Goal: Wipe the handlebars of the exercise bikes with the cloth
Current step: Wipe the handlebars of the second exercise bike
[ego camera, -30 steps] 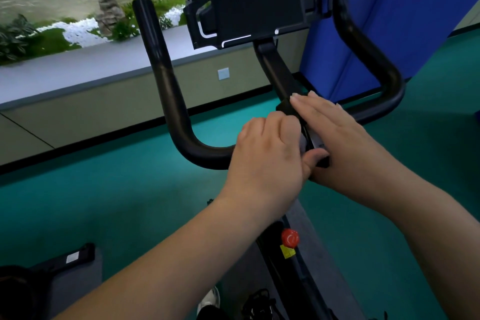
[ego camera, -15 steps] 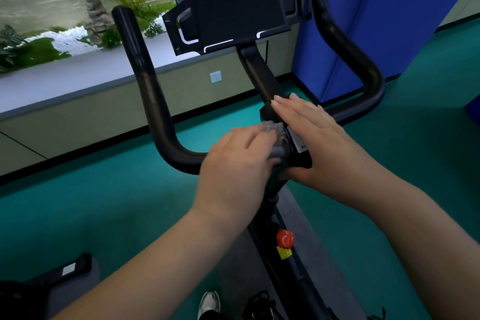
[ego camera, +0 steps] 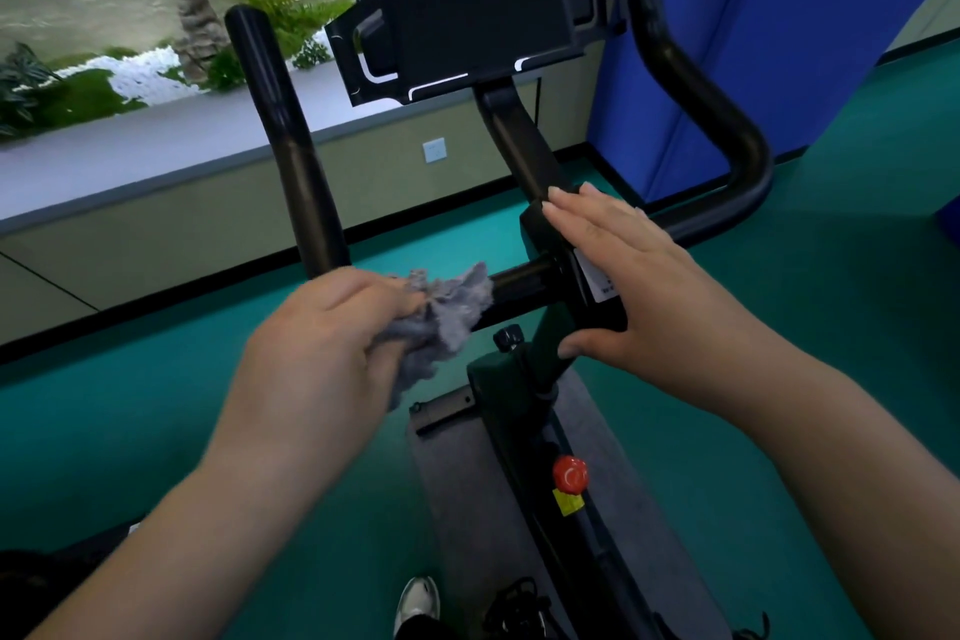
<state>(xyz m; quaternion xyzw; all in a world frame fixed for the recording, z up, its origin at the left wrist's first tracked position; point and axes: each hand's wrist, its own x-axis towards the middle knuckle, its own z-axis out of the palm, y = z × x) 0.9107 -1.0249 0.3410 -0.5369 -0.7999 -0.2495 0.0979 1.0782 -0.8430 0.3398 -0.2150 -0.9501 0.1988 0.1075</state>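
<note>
Cloth (ego camera: 441, 317), grey and crumpled, sits bunched in the left hand (ego camera: 332, 343), whose fingers curl round it and press it against the horizontal part of the handlebars (ego camera: 519, 283), just left of the centre clamp (ego camera: 566, 270). It looks soft, light and limp, with loose ends hanging below the bar; it should mould round the tube easily, though a wad this loose could slip out of the fingers or drag unevenly. Wrapping it round the bar with thumb beneath and fingers over the top would probably give the firmest hold.

The right hand (ego camera: 639, 286) lies flat over the clamp with fingers straight and together and the thumb tucked under its lower edge, apparently steadying the bike. It holds nothing else.

The handlebars are rigid black tubing, seemingly rubber-coated or matt, so likely grippy rather than slick. The left upright (ego camera: 291, 146) rises from the bend near the cloth, and the right loop (ego camera: 727, 135) curves away well apart from both hands. Motion blur softens the left hand, so exactly how much of the cloth touches the bar is hard to tell. A dark console (ego camera: 478, 0) stands above the stem, and a red knob (ego camera: 570, 474) sits lower on the frame.
</note>
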